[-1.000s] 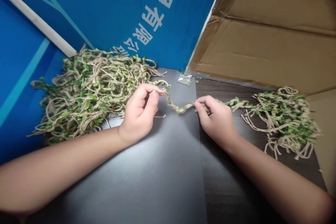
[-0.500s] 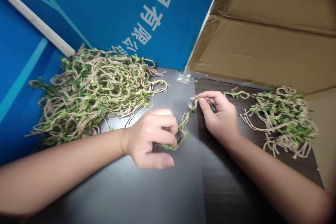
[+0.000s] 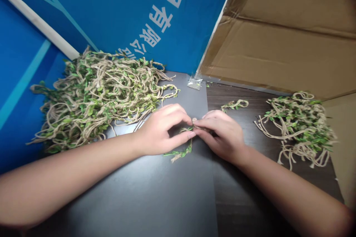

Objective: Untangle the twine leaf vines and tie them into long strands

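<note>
A jute cord with green artificial leaves (image 3: 182, 152) is pinched between my two hands above the grey sheet. My left hand (image 3: 164, 129) has thumb and forefinger closed on it from the left. From the right, my right hand (image 3: 222, 133) grips the same cord, its fingertips meeting the left ones. One leafy end dangles below my left thumb, and another looped end (image 3: 236, 104) emerges beyond my right hand. The part between the fingers is mostly hidden.
A large tangled heap of leafy cords (image 3: 111, 96) lies at the left. A smaller bundle of them (image 3: 303, 129) lies at the right on the dark wooden table (image 3: 236, 200). Behind stand a blue printed panel (image 3: 111, 11) and a cardboard box (image 3: 283, 52). A small clear plastic bag (image 3: 194, 82) lies near the corner.
My left hand has risen and closed on the cord. My right hand has moved left and slightly down to meet it, and the looped far end has shifted left.
</note>
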The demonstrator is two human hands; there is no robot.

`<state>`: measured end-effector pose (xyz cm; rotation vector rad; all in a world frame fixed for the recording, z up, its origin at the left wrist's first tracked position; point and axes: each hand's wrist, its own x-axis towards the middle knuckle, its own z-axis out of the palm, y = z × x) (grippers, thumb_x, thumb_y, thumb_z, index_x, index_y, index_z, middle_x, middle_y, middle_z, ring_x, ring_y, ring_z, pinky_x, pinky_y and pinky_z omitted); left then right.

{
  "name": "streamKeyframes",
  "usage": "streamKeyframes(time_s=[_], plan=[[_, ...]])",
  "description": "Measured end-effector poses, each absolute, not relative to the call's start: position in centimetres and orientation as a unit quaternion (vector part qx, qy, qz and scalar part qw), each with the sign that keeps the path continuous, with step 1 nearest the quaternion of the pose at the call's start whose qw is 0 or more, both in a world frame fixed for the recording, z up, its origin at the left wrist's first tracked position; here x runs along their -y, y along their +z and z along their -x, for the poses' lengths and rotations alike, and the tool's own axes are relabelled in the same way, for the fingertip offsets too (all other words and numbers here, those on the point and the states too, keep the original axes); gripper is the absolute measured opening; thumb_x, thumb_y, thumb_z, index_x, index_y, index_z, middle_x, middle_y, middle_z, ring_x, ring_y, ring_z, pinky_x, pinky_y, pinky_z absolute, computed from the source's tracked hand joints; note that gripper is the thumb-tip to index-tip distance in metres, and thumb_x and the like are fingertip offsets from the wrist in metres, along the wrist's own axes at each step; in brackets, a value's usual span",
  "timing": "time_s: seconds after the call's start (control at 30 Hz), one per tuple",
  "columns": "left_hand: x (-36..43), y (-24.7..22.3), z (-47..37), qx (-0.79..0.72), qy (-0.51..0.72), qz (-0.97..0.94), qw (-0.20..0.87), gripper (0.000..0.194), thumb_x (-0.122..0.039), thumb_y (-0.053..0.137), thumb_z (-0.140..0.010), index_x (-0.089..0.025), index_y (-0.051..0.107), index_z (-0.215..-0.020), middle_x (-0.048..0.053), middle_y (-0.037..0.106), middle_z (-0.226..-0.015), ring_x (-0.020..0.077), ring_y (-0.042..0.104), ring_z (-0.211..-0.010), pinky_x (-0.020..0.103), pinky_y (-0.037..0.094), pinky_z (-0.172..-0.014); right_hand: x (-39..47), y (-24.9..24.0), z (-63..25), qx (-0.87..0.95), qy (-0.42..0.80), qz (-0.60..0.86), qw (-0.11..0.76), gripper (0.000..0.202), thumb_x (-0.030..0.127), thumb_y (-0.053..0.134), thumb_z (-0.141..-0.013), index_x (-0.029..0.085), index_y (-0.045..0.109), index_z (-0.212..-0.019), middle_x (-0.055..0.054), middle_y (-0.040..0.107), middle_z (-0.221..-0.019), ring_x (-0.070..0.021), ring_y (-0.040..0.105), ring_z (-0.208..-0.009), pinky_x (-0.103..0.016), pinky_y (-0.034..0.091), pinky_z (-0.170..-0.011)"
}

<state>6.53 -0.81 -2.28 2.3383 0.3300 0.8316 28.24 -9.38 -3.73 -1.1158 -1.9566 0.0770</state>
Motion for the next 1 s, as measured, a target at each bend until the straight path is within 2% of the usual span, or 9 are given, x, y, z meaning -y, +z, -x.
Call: streamKeyframes(time_s=[0.07,0.2,0.33,0.43,0.63,0.77,0.87,0.93,1.0], plan=[[0.83,-2.27,-6.52,-0.128,0.314,-0.887,0.314,0.022,-0.033,0.072,-0.094,-0.017,0.066,-0.107,0.007,0.069,-0.097,0.0184,0.063,-0.089,0.032,0.051,-0.081,9.56,-3.65,-28.17,0.781,0.04,0.45,0.431,0.015,0.023,0.072,-0.095,0.025,0.071,-0.11,-0.002,0.075,-0.085,-0.0148,0.067,-0.074,-0.028,0.055,-0.068],[0.77,-2.29,-6.55,-0.151,0.306,-0.884,0.32,0.036,-0.043,0.077,-0.091,-0.018,0.064,-0.114,0.007,0.069,-0.1,0.0193,0.064,-0.091,0.032,0.052,-0.08,9.66,-3.48,-28.16,0.789,0.086,0.434,0.425,0.017,0.017,0.067,-0.096,0.025,0.068,-0.111,-0.001,0.077,-0.088,-0.0153,0.069,-0.079,-0.029,0.056,-0.073],[0.65,-2.38,-6.59,-0.13,0.295,-0.895,0.309,0.02,-0.033,0.07,-0.097,-0.019,0.068,-0.11,0.008,0.069,-0.101,0.0192,0.064,-0.094,0.033,0.052,-0.084,9.7,-3.67,-28.07,0.822,0.099,0.389,0.405,0.02,0.016,0.061,-0.1,0.025,0.064,-0.117,-0.002,0.078,-0.098,-0.015,0.071,-0.086,-0.03,0.056,-0.079],[0.66,-2.35,-6.58,-0.11,0.306,-0.895,0.304,0.008,-0.024,0.066,-0.099,-0.018,0.07,-0.104,0.006,0.069,-0.097,0.0175,0.064,-0.091,0.032,0.051,-0.084,9.74,-3.8,-28.04,0.834,0.09,0.38,0.39,0.022,0.017,0.056,-0.103,0.024,0.061,-0.123,-0.001,0.078,-0.097,-0.0141,0.071,-0.085,-0.029,0.054,-0.078],[0.71,-2.31,-6.58,-0.131,0.341,-0.875,0.319,0.006,-0.022,0.069,-0.096,-0.017,0.068,-0.097,0.006,0.069,-0.09,0.0165,0.062,-0.082,0.031,0.05,-0.077,9.53,-3.96,-28.26,0.818,0.032,0.436,0.373,0.017,0.018,0.054,-0.104,0.02,0.062,-0.119,-0.003,0.076,-0.095,-0.0139,0.066,-0.079,-0.028,0.051,-0.073],[0.75,-2.06,-6.52,-0.11,0.339,-0.876,0.326,0.006,-0.021,0.069,-0.094,-0.017,0.067,-0.09,0.005,0.068,-0.085,0.0169,0.062,-0.08,0.032,0.049,-0.077,9.27,-4.09,-28.47,0.804,-0.03,0.474,0.359,0.009,0.019,0.062,-0.099,0.022,0.068,-0.106,-0.006,0.071,-0.098,-0.0183,0.062,-0.087,-0.034,0.05,-0.079],[0.86,-1.73,-6.4,-0.068,0.32,-0.883,0.337,0.006,-0.02,0.065,-0.095,-0.018,0.068,-0.091,0.006,0.068,-0.087,0.0174,0.061,-0.08,0.033,0.049,-0.079,9.24,-4.06,-28.61,0.796,-0.088,0.479,0.36,0.013,0.02,0.069,-0.095,0.025,0.073,-0.106,-0.005,0.064,-0.087,-0.0193,0.055,-0.082,-0.035,0.045,-0.075],[0.91,-1.64,-6.32,-0.055,0.312,-0.884,0.344,0.009,-0.019,0.06,-0.096,-0.017,0.068,-0.093,0.007,0.067,-0.089,0.018,0.061,-0.082,0.034,0.049,-0.08,9.35,-3.93,-28.62,0.808,-0.067,0.455,0.369,0.018,0.017,0.069,-0.095,0.024,0.072,-0.112,-0.002,0.06,-0.075,-0.0171,0.051,-0.072,-0.033,0.043,-0.069],[0.93,-1.71,-6.3,-0.071,0.328,-0.877,0.343,0.011,-0.015,0.056,-0.096,-0.016,0.067,-0.097,0.007,0.066,-0.091,0.0182,0.061,-0.085,0.033,0.05,-0.081,9.53,-3.66,-28.51,0.821,0.006,0.421,0.386,0.02,0.013,0.066,-0.096,0.02,0.069,-0.114,-0.001,0.065,-0.074,-0.0156,0.053,-0.07,-0.032,0.045,-0.069]])
